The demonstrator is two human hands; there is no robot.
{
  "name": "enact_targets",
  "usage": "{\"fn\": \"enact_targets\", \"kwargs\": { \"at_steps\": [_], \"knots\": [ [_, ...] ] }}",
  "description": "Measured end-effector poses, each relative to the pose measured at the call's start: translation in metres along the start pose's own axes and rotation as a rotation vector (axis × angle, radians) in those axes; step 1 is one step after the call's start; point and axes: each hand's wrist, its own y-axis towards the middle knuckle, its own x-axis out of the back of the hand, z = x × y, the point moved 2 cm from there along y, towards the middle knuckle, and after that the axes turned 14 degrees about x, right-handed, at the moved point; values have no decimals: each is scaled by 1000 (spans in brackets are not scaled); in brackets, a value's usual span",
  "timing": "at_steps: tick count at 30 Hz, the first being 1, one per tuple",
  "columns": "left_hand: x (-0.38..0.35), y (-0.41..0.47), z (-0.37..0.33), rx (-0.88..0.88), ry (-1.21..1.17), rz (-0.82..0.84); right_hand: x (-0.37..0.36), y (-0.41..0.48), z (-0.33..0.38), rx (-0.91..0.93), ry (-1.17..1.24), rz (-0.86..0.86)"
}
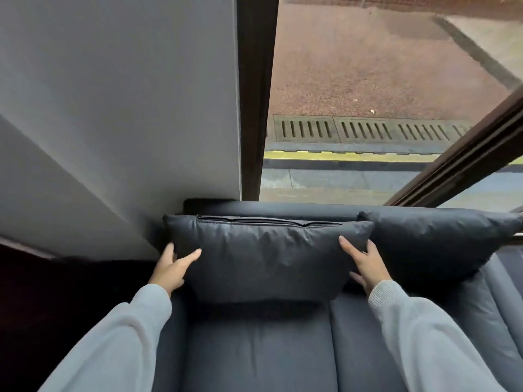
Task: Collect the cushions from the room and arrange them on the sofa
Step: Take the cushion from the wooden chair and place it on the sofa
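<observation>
A dark grey cushion (266,256) with its zip along the top edge stands upright against the backrest of the dark grey sofa (254,352). My left hand (172,267) grips the cushion's left side, thumb on the front. My right hand (365,264) holds its right side, fingers spread on the fabric. A second dark cushion (435,241) leans on the backrest just to the right, touching the first one's corner.
A pale grey wall (119,108) rises behind the sofa's left end. A dark window frame (254,94) and large pane show a pavement and drain grate (362,128) outside. Dark floor lies left of the sofa.
</observation>
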Motion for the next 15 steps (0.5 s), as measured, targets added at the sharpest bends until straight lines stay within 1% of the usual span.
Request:
{"fn": "enact_targets", "kwargs": {
  "at_steps": [3,5,6,8,10,15],
  "knots": [
    [-24,28,3,-4,45,32,-13,32,-23,-10,-82,43],
    [-45,41,6,-42,112,38,-21,47,-36,9,-174,61],
    [-54,47,6,-71,150,-6,-25,53,-41,20,-223,61],
    [-64,59,7,-95,203,-154,-30,66,-50,58,-314,31],
    [-68,70,7,-86,172,-247,-31,78,-55,86,-357,-43],
    [-76,92,-1,-118,-3,-238,-33,100,-58,102,-346,-178]
  ]
}}
